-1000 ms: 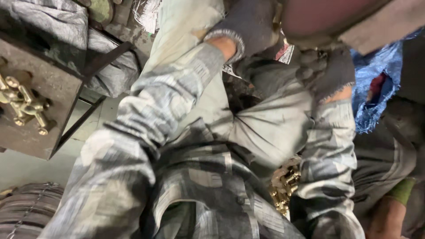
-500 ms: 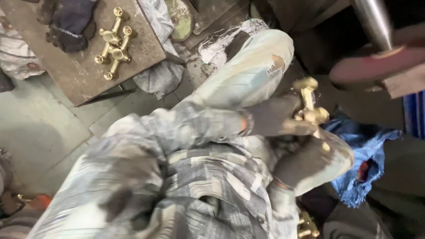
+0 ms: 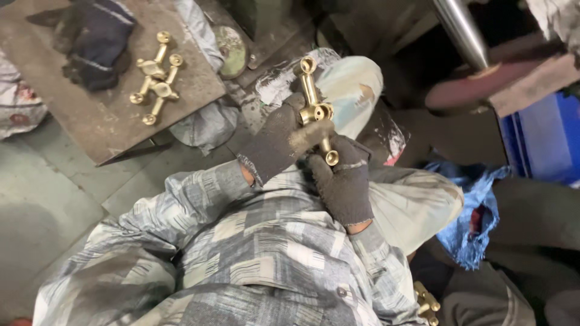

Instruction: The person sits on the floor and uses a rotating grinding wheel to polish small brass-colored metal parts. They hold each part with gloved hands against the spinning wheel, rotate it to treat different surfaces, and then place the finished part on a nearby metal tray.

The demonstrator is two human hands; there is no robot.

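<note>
A brass cross-shaped fitting (image 3: 315, 108) with open round ends is held upright over my lap. My left hand (image 3: 279, 140), in a dark knit glove, grips its middle from the left. In a matching glove, my right hand (image 3: 345, 181) holds the lower end from below. Both sleeves are a grey patterned shirt. Two more brass fittings (image 3: 156, 78) lie on a rusty metal plate (image 3: 115, 130) at the upper left.
A dark glove or cloth (image 3: 90, 42) lies on the plate beside the fittings. A round abrasive wheel (image 3: 483, 81) on a shiny steel shaft (image 3: 462, 30) sits at the upper right. Blue cloth (image 3: 477, 211) lies to my right. More brass pieces (image 3: 426, 302) show at the bottom.
The view swung down and left. Both hands brought the brass fitting from the right, near the wheel, toward the middle over my lap and turned it upright.
</note>
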